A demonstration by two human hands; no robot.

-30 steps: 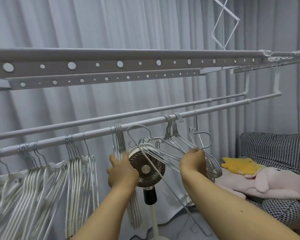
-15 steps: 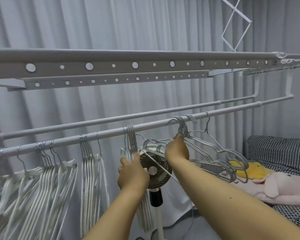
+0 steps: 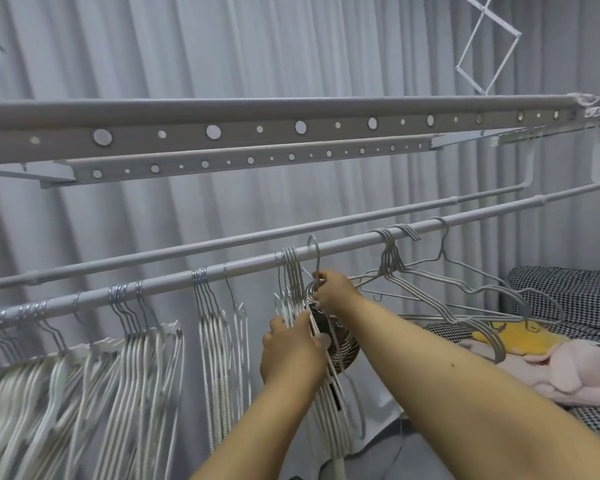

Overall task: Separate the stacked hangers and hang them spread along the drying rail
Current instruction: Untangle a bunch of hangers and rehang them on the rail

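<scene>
Hangers [image 3: 293, 299] beside my left grip [image 3: 290, 351] stayed bunched because it clenched them steady, while my right grip [image 3: 333, 289] pinched one hook [image 3: 315, 254] just under the rail [image 3: 343, 245], lifting it free.

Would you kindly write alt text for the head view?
The right hand pinches a wire hanger's neck, its hook at the drying rail; the left hand holds hung hangers. More bunches hang left.

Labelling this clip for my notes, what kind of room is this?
Probably a home laundry-drying corner: a grey metal drying rail crowded with white wire hangers, pale pleated curtains behind, a pink plush toy nearby.
</scene>
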